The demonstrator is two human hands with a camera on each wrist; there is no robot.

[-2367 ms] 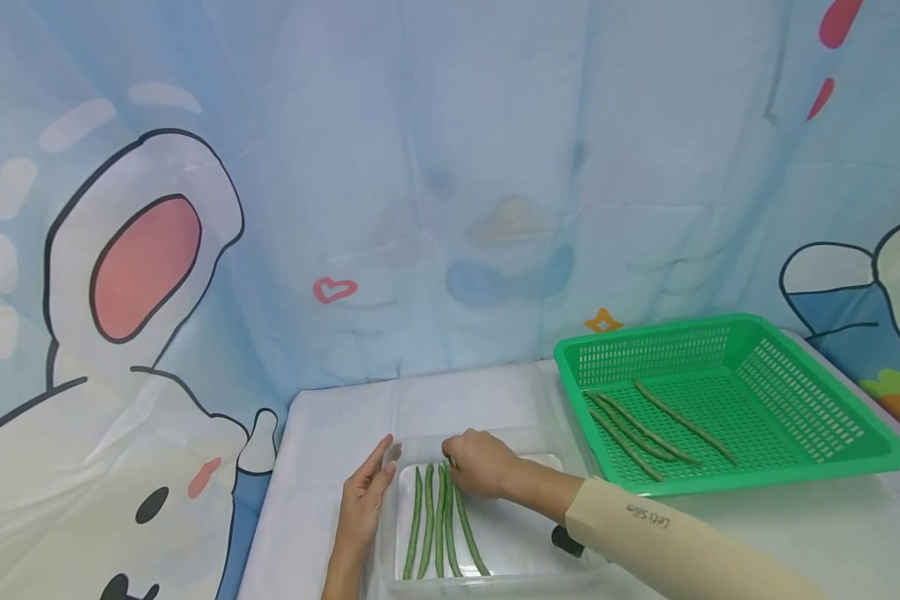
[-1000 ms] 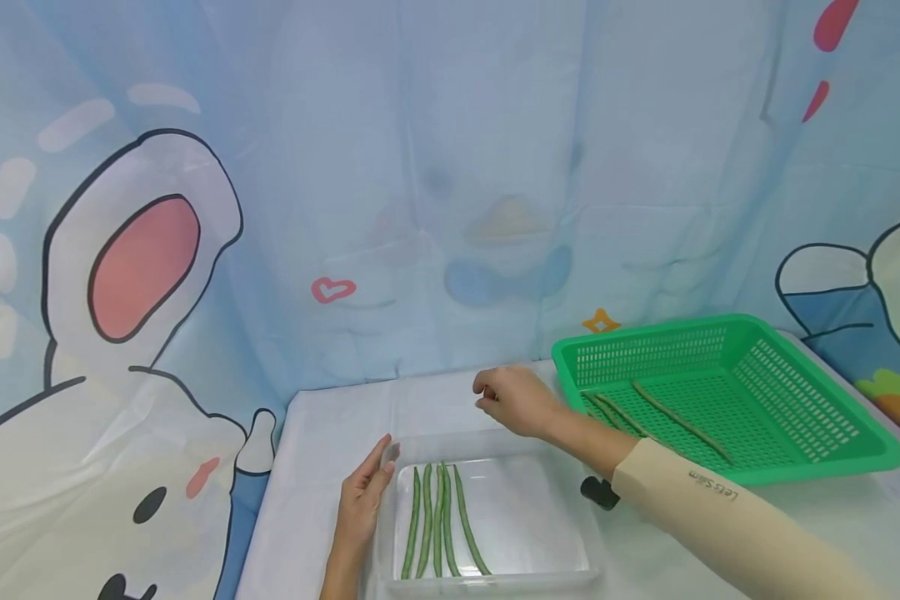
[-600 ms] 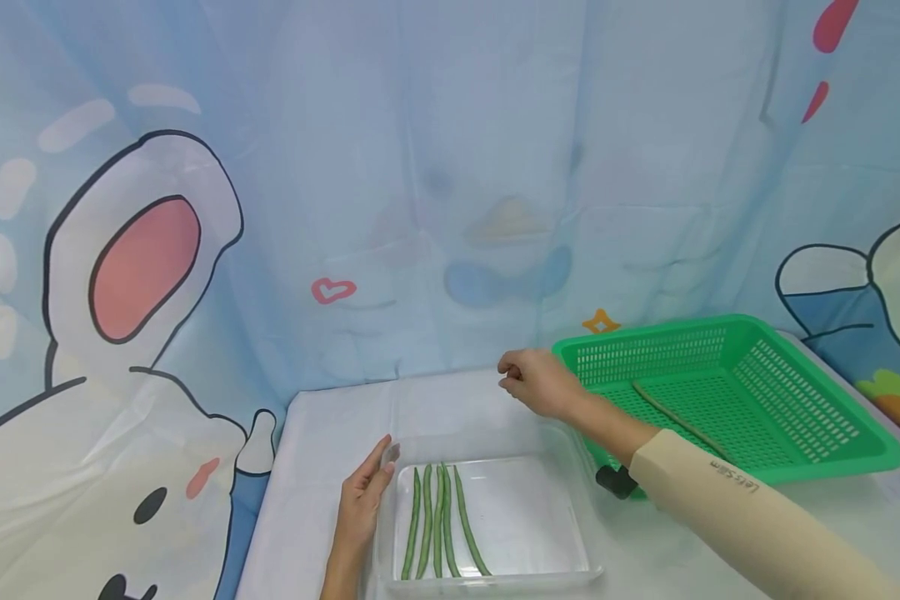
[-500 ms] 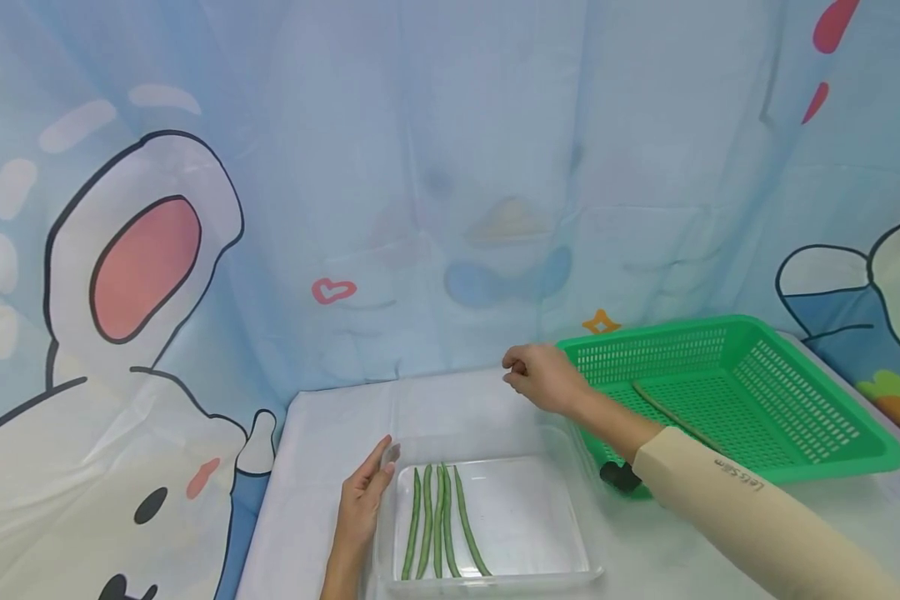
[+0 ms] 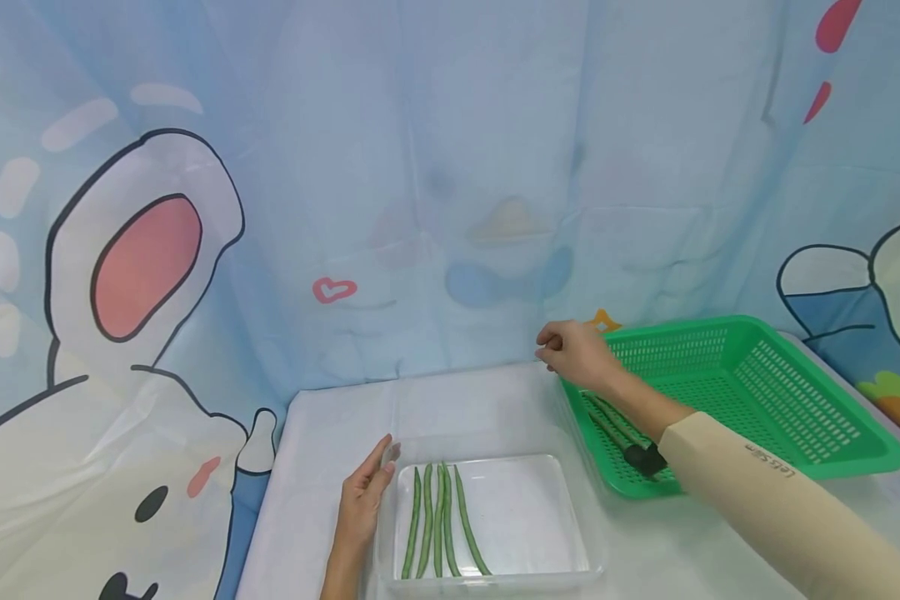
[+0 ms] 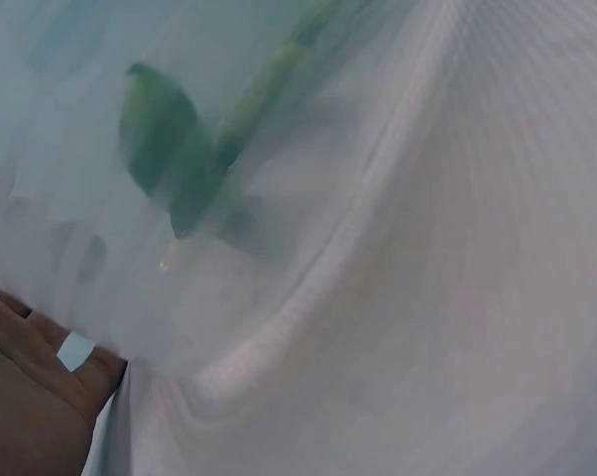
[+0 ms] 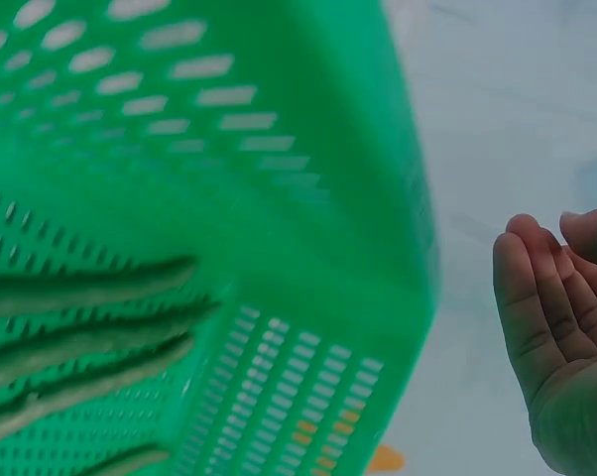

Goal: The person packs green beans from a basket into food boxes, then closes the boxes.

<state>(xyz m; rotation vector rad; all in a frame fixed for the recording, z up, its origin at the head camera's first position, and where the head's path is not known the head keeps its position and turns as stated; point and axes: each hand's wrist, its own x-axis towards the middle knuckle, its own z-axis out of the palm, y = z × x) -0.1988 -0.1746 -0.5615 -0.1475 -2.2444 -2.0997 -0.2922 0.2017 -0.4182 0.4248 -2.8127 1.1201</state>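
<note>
Several green beans (image 5: 427,521) lie side by side, lengthwise, in the left half of a clear plastic box (image 5: 487,581). My left hand (image 5: 358,500) holds the box at its far left corner, thumb at the rim and fingers along the outer wall. My right hand (image 5: 576,354) is in the air over the near left corner of the green basket (image 5: 757,475), fingers loosely bent and nothing between them. More beans (image 7: 90,347) lie on the basket floor, partly hidden by my right forearm in the head view. The right wrist view shows the right hand beside the basket wall.
Box and basket stand on a white-covered table (image 5: 345,417), the basket to the right and farther back. A printed cartoon curtain (image 5: 450,167) hangs behind the table. A black wrist camera (image 5: 645,458) sits under my right wrist, over the basket.
My right hand left the beans in the box, rose, and moved right and away toward the basket. My left hand stays at the box; the beans in it keep their places.
</note>
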